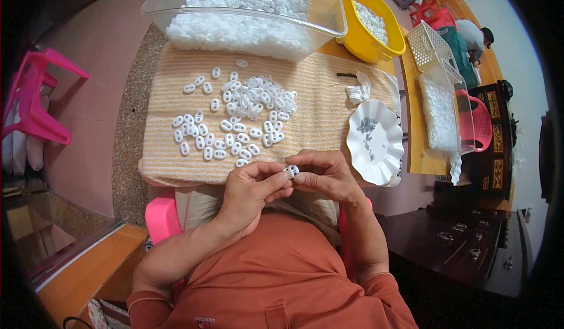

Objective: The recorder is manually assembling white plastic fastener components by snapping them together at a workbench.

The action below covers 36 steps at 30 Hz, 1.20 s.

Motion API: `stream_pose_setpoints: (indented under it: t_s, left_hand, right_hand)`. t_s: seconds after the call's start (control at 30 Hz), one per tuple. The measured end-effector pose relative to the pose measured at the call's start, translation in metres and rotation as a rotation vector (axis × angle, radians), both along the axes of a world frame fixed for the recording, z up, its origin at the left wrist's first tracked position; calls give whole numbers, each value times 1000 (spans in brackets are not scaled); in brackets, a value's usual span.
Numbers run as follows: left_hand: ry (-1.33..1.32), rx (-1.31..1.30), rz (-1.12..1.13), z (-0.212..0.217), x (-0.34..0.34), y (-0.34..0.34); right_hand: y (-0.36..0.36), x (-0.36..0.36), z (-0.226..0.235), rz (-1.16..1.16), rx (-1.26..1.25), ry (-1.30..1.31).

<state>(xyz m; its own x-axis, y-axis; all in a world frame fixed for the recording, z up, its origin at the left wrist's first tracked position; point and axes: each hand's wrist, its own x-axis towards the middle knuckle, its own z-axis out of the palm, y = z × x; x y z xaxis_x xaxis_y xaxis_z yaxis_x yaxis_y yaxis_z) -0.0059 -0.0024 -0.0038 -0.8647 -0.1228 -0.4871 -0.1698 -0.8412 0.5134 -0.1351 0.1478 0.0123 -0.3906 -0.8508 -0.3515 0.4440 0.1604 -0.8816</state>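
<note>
Between my two hands, just past the table's near edge, is a small white oval plastic piece with two dark holes point(291, 170). My left hand point(256, 183) pinches it from the left with thumb and forefinger. From the right, the thumb and fingers of my right hand point(322, 175) close on the same piece. Ahead of them, many matching white two-hole pieces point(227, 126) lie loose on a striped towel point(317, 103), heaped toward the back. To the right, a white scalloped plate point(385, 164) carries a scatter of small grey bits point(368, 124).
A clear plastic bin point(252, 38) full of white pieces stands at the back, beside a yellow tub point(352, 41) holding more. Crumpled tissue point(359, 89) lies above the plate. A pink stool point(44, 97) stands left; another person point(470, 41) is at far right.
</note>
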Motion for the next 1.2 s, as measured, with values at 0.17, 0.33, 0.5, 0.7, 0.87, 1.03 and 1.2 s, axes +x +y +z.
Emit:
stream_pose_setpoints:
  t_s: [0.17,0.33,0.5,0.7,0.87,1.03,1.2]
  left_hand:
    - [-12,8,-4,1,0,-1]
    - [2,7,-4,-1,0,-1]
    - [-2,7,7,-2,0,-1]
    - [-6,8,13,-3,1,-1]
    - [24,25,25,-5,2,2]
    - [79,29,16,-8,2,5]
    - [96,39,-1,-8,1,4]
  right_hand:
    - [0,-1,-2,14,21,61]
    - [0,-3,-2,20,20,111]
    - [-1,-3,-4,15,3,131]
    - [-1,-5,-8,64,-70,201]
    - [-1,-6,-12,82,-104,243]
    - [0,-6,-13,86,-115,235]
    - [1,-4,-13,55,-143,162]
